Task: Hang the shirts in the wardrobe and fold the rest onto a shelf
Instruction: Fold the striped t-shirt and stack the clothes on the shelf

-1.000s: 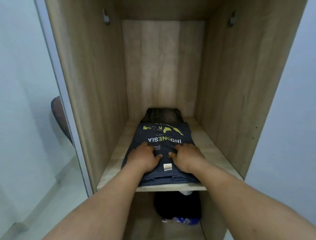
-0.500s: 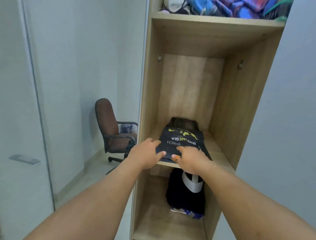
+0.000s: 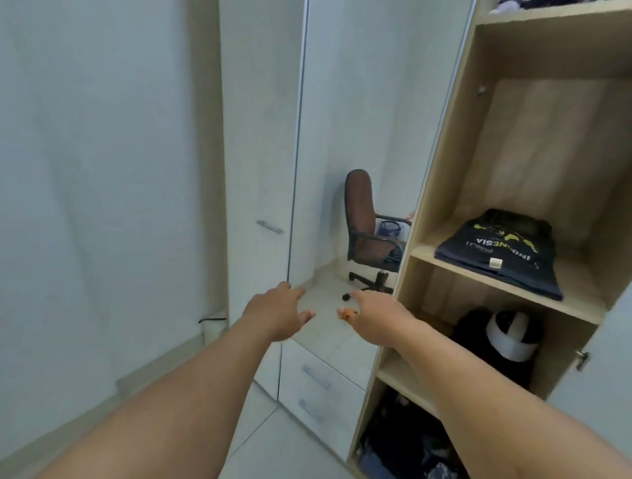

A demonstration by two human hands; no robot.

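A folded dark T-shirt (image 3: 496,254) with yellow print and the word INDONESIA lies on the wooden wardrobe shelf (image 3: 513,285) at the right, on top of another dark folded garment. Both of my arms reach forward, left of the wardrobe. My left hand (image 3: 275,313) is empty with its fingers spread. My right hand (image 3: 372,314) is also empty and open, fingers pointing left, an orange mark at its fingertip. Neither hand touches the shirt.
A mirrored wardrobe door (image 3: 342,171) stands open ahead, reflecting a brown office chair (image 3: 367,232). White drawers (image 3: 318,386) sit below it. Lower shelves hold a black-and-white helmet-like object (image 3: 509,336) and dark clothes (image 3: 410,448). More clothes (image 3: 533,3) lie on the top shelf.
Both hands have let go of the folded shirt and drawn back from the shelf to the left. My view has swung left, so the wardrobe now sits at the right.
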